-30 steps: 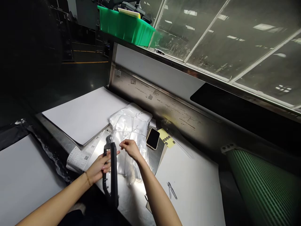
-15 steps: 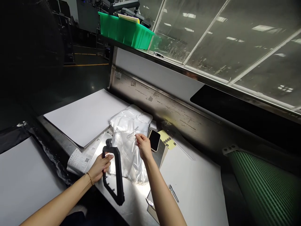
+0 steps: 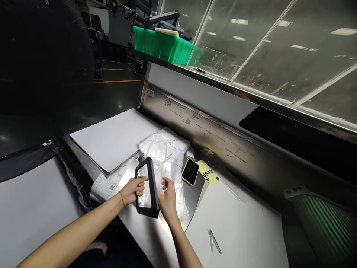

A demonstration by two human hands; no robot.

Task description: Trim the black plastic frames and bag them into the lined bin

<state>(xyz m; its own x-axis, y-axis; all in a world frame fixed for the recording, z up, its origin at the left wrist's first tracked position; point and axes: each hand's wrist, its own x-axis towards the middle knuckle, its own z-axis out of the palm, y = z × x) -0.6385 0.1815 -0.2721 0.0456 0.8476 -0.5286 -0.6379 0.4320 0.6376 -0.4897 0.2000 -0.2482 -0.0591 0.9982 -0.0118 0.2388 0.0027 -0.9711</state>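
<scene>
My left hand (image 3: 134, 190) is closed around the left side of a black plastic frame (image 3: 153, 188) with a large opening, held tilted above the metal bench. Close to the frame's right side is my right hand (image 3: 168, 201), its fingers loosely curled and the thumb apart from them, with nothing visible between. Behind both hands lies a pile of clear plastic bags (image 3: 175, 149), tied in bundles. The frame and right hand hide part of the pile. A smartphone (image 3: 190, 172) rests right of the bags.
White sheets (image 3: 117, 137) are stacked at the left, beside a printed paper (image 3: 104, 188). A yellow label sheet (image 3: 209, 175) and small metal nippers (image 3: 214, 241) lie to the right. A green bin (image 3: 163, 44) stands on the ledge. A green ribbed surface (image 3: 320, 219) is far right.
My right hand has come away from the bags, down toward the frame, and its pinch has loosened. The frame has risen and turned in my left hand. The camera view has shifted left.
</scene>
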